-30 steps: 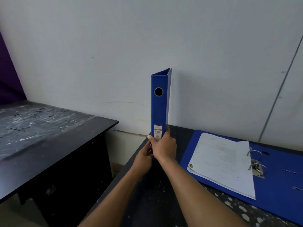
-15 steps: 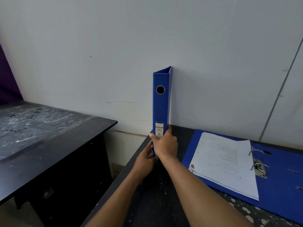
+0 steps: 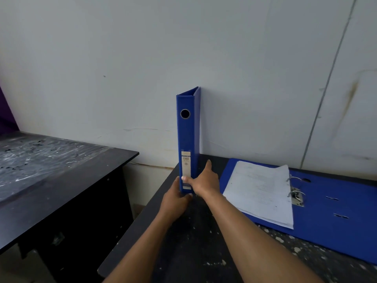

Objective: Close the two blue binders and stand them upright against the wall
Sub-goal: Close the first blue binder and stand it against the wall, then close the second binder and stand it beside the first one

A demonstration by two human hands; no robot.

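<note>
A closed blue lever-arch binder [image 3: 188, 139] is stood upright, long axis toward twelve o'clock, spine facing the camera, back edge at the white wall [image 3: 122, 58]. Its base is gripped by the left hand [image 3: 175, 199], and by the right hand [image 3: 205, 181], forefinger extended. At three o'clock, an open blue binder with white papers [image 3: 330, 209] lies flat on the speckled black worktop [image 3: 195, 242].
</note>
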